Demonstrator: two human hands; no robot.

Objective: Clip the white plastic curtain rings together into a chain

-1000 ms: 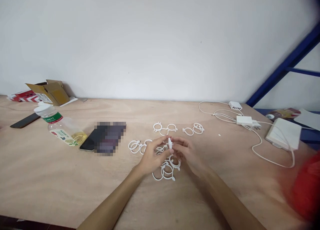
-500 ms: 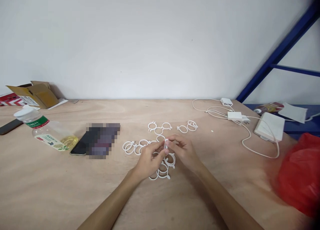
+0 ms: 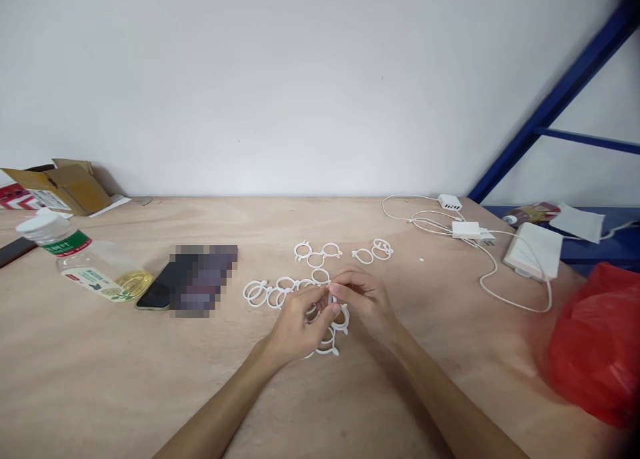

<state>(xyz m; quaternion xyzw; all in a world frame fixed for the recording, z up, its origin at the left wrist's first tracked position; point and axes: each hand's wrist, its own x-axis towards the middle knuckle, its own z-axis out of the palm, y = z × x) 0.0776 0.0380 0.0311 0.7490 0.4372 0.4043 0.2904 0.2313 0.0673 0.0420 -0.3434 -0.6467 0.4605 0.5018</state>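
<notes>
My left hand (image 3: 296, 322) is closed, with its thumb and fingertips pinching a small white plastic ring (image 3: 331, 298) that is mostly hidden by the fingers. From the right, my right hand (image 3: 369, 304) pinches the top of that same piece. Beneath and around both hands lie several more white plastic rings with small tabs (image 3: 335, 352), some overlapping. Another group of rings (image 3: 245, 293) spreads left of my left hand. Farther back are two small clusters, one of linked-looking rings (image 3: 340, 253) and one of rings to its right (image 3: 355, 254).
On the left are a tilted-looking bottle (image 3: 75, 246), a phone (image 3: 155, 289) beside a blurred patch, and an open cardboard box (image 3: 80, 189). On the right are white chargers (image 3: 466, 230) with cables, a white box (image 3: 535, 249) and a red plastic bag (image 3: 595, 346).
The view has shifted slightly, so the surroundings sit a little farther left. Both hands stay together at the ring; my left hand covers more of the rings beneath it.
</notes>
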